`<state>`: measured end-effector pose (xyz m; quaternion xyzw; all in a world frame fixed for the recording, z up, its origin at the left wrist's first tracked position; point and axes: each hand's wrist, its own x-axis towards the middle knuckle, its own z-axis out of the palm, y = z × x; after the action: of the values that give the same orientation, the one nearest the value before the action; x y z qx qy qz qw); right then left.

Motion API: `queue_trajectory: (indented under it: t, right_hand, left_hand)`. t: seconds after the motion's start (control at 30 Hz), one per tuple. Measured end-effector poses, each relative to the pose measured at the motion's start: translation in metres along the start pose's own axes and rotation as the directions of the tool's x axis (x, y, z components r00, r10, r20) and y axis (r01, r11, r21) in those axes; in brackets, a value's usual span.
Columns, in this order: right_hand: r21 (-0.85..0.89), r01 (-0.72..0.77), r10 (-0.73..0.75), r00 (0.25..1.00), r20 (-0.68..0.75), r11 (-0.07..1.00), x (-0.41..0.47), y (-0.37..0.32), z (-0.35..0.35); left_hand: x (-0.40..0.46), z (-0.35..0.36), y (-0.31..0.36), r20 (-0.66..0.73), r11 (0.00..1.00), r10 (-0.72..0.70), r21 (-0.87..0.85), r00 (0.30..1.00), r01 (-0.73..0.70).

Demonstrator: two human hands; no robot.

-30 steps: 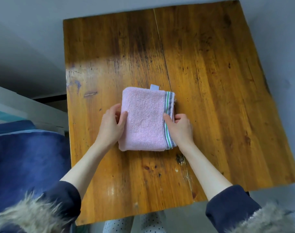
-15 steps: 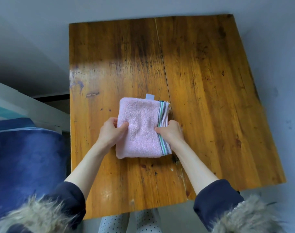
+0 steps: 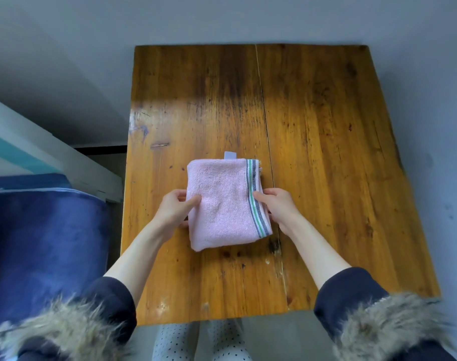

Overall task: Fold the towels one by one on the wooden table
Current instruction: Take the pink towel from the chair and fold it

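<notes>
A pink towel (image 3: 223, 204) with green and grey stripes along its right edge lies folded into a small rectangle near the middle of the wooden table (image 3: 326, 152). A white label sticks out at its far edge. My left hand (image 3: 176, 208) grips the towel's left edge, thumb on top and fingers underneath. My right hand (image 3: 275, 204) pinches the striped right edge, thumb on the stripes. The towel's near end looks slightly raised off the wood.
A dark blue cushioned seat (image 3: 39, 243) stands to the left of the table, beside a white ledge (image 3: 52, 152). Grey floor surrounds the table. My fur-trimmed sleeves and spotted trousers (image 3: 201, 342) show at the table's near edge.
Both hands have closed round the towel's side edges, and the towel's near end has lifted a little. The camera has drawn back, so the table sits lower in view.
</notes>
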<state>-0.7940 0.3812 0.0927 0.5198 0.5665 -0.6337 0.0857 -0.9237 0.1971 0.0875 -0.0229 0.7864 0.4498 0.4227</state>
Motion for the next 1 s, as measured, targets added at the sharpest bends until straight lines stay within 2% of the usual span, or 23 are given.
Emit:
queue_trajectory:
  t: [0.13, 0.37, 0.63, 0.83, 1.0]
  right_hand:
    - [-0.096, 0.004, -0.001, 1.000, 0.031, 0.995, -0.004, -0.001, -0.002]
    - [-0.230, 0.131, -0.118, 0.991, 0.068, 0.964, -0.037, -0.017, 0.008]
    - [-0.338, 0.316, -0.214, 0.928, 0.306, 0.886, -0.103, -0.080, 0.082]
    - [-0.321, 0.454, -0.279, 0.839, 0.467, 0.831, -0.169, -0.114, 0.183]
    - [-0.383, 0.558, -0.290, 0.772, 0.566, 0.736, -0.223, -0.114, 0.283]
  left_hand:
    - [-0.009, 0.003, -0.002, 0.122, 0.997, -0.077, 0.010, 0.990, 0.076]
    - [-0.046, -0.011, -0.006, 0.073, 0.985, -0.086, -0.147, 0.994, 0.096]
    - [-0.118, -0.115, -0.006, -0.119, 0.960, 0.007, -0.275, 0.993, -0.040]
    - [-0.187, -0.216, -0.032, -0.283, 0.916, 0.031, -0.375, 0.958, -0.141]
    - [-0.244, -0.295, -0.083, -0.390, 0.885, -0.006, -0.431, 0.921, -0.177]
